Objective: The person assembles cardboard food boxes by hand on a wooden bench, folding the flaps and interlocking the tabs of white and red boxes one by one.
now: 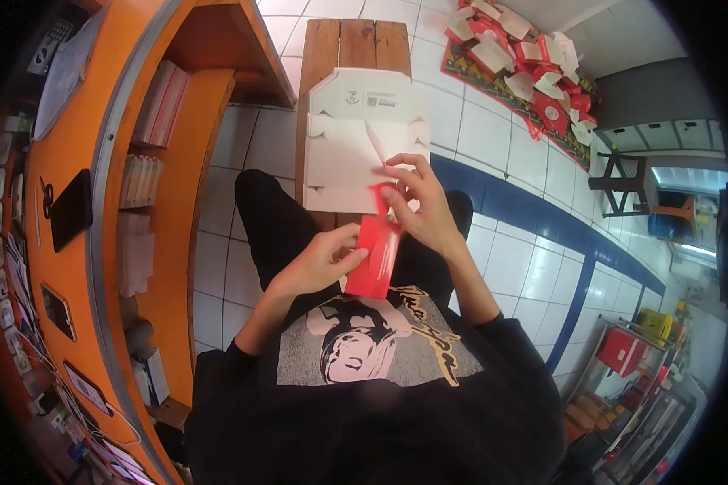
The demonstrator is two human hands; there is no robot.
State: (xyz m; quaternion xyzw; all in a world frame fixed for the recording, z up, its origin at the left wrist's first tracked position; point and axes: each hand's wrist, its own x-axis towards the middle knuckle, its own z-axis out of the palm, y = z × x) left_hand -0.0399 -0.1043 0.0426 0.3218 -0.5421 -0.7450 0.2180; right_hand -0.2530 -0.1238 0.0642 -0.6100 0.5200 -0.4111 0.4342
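A small red cardboard box (372, 263) is held upright just in front of my torso. My left hand (323, 263) grips its left side, with the thumb across the front. My right hand (421, 206) pinches the raised red flap (380, 196) at the box's top, thumb on one side and fingers on the other; the fingertips are slightly blurred. Beyond my hands, a flat die-cut white cardboard sheet (340, 153) with curved slots lies on a wooden bench (356, 40). A pale slanting strip (374, 141) shows above my right fingers; its kind is unclear.
An orange shelf unit (210, 153) stands at my left, with a dark phone (73, 210) and scissors (47, 196) on top. Red and white folded boxes (534, 65) are heaped on a patterned mat (453, 69) at far right. A dark stool (623, 184) stands beyond.
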